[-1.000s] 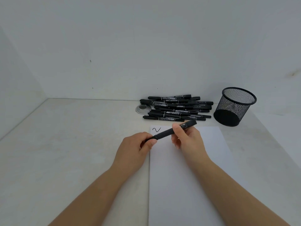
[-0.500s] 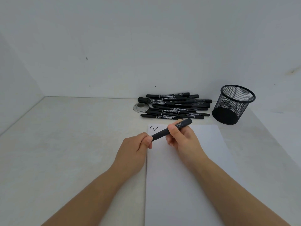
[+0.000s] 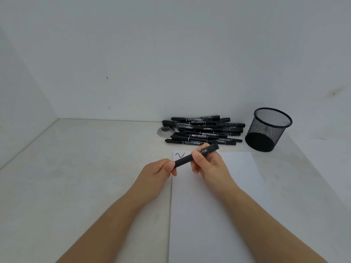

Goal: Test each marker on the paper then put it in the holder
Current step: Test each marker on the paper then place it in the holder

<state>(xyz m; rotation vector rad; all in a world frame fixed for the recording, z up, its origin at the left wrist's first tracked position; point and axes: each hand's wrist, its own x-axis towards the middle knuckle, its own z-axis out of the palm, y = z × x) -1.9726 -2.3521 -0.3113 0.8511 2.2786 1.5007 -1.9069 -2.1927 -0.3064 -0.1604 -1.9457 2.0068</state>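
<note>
The worktop (image 3: 85,177) carries all the task items, set against a plain wall. A sheet of paper (image 3: 218,215) lies flat at the near right and reaches the bottom edge of the view. One short black squiggle (image 3: 180,155) sits in its far left corner; the rest of the sheet is blank.

The mesh holder (image 3: 269,130) stands upright beyond the paper's far right corner, apart from it. No marker is visible inside it. The pile of markers (image 3: 203,132) lies between the holder and a small round clear object (image 3: 165,131), just beyond the paper's far edge.

The right hand (image 3: 209,164) is closed around the middle of one marker (image 3: 197,155), which is held tilted above the paper's far left corner. The left hand (image 3: 159,171) is curled, with thumb and fingertips pinching the marker's lower left end. Whether the cap is fully seated there cannot be told, since the fingers cover that end.

Judged step: both hands work the cap end of the held marker, either uncapping it for a test stroke or capping it after the squiggle. The frame does not settle which.

Next move, if capped: the left hand releases, and the right hand carries the marker right and away to the holder, tilts it upright over the rim, and drops it in. If uncapped: the tip goes down on blank paper beside the existing mark.
</note>
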